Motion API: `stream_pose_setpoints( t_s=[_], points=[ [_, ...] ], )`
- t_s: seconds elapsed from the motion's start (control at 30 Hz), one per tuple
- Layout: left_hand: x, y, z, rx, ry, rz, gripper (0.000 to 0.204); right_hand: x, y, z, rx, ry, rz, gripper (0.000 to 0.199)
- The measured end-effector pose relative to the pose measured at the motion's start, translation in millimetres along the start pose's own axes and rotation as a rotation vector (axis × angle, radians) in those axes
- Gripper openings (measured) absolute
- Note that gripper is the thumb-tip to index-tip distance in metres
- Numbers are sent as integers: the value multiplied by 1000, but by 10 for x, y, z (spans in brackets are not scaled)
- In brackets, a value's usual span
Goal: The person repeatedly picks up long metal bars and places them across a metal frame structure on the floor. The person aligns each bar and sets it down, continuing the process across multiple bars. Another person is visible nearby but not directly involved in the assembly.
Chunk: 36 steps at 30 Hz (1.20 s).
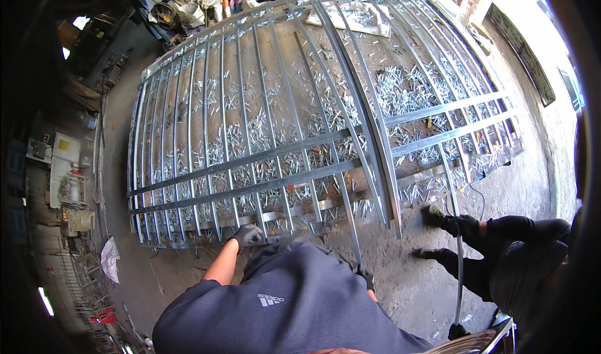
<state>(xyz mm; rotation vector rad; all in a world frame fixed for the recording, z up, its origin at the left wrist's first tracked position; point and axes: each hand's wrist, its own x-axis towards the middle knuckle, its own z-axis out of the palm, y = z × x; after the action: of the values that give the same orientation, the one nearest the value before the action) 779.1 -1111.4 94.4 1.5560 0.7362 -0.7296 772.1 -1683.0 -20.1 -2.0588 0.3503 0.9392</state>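
Note:
A large frame of thin metal tubes (pixel 228 122) lies in front of me, with two longer crossbars (pixel 294 180) across its near part. My left hand (pixel 248 234), in a dark grey glove, is closed at the near end of one thin tube (pixel 261 213). To the right, my right hand (pixel 365 275), gloved and partly covered by my dark sleeve, grips the near end of another metal tube (pixel 350 229). This tube runs up under the crossbars. A pair of thicker dark rails (pixel 369 128) stands between the right hand and the frame's right part.
Many short shiny metal pieces (pixel 407 91) are scattered beneath the frame. At right, a co-worker in dark clothes (pixel 526 266) holds a long metal tube (pixel 460 272). A white sack (pixel 357 19) lies at the far side; cluttered shelving (pixel 69 172) lines the left.

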Motion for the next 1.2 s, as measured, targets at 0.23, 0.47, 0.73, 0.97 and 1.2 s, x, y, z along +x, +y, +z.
stream_pose_setpoints(
  t_s=[0.23,0.47,0.73,0.97,1.2],
  points=[
    [381,301,304,53,-62,-46,24,1140,-1769,29,617,50,-387,39],
    [493,172,396,335,-90,403,24,535,-1260,-77,281,-50,-112,31],
    [523,49,297,168,-48,369,21,559,-1281,185,292,264,-186,43],
    [512,248,228,298,-61,307,24,665,-1210,223,488,237,72,29],
    [495,277,96,620,-51,579,23,664,-1239,195,620,230,-65,32]
  ],
)
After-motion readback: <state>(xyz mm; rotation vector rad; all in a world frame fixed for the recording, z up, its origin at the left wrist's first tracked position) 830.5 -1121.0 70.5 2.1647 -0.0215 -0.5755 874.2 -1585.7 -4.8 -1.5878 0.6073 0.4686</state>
